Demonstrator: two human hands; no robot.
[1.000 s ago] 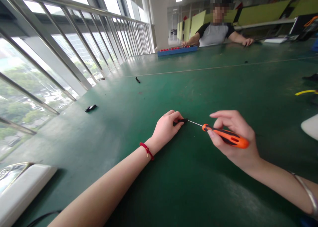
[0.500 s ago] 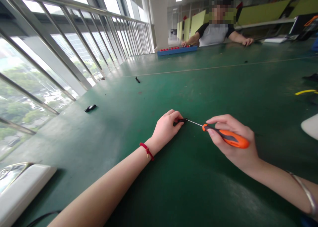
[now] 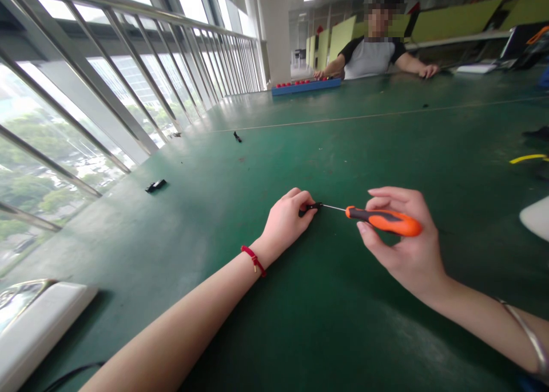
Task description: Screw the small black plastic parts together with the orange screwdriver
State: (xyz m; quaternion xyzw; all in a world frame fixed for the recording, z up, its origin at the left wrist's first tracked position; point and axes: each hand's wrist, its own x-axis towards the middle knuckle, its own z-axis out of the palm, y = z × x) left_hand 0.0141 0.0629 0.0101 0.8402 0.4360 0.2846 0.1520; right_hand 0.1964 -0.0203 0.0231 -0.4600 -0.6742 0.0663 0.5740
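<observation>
Between the fingertips of my left hand (image 3: pixel 290 216) is a small black part (image 3: pixel 315 206), held low over the green table (image 3: pixel 274 169). The thin shaft of an orange and dark grey screwdriver (image 3: pixel 386 221) reaches the right end of that part. My right hand (image 3: pixel 409 237) holds the screwdriver's handle, with the thumb below and the fingers above and behind it. Those fingers are loosely curled, and the thumb tip stands a little apart from the handle. How the tip meets the part is too small to tell.
Small black pieces lie on the left (image 3: pixel 155 186) and farther back (image 3: pixel 237 136). A blue tray (image 3: pixel 306 87) with red items sits at the far edge, near a seated person (image 3: pixel 369 59). A white device (image 3: pixel 47 329) is at the near left, beside a metal railing.
The screwdriver's handle has risen and shifted slightly left, so it lies nearer level. My right fingers and thumb have spread wider around it. My left hand has hardly moved.
</observation>
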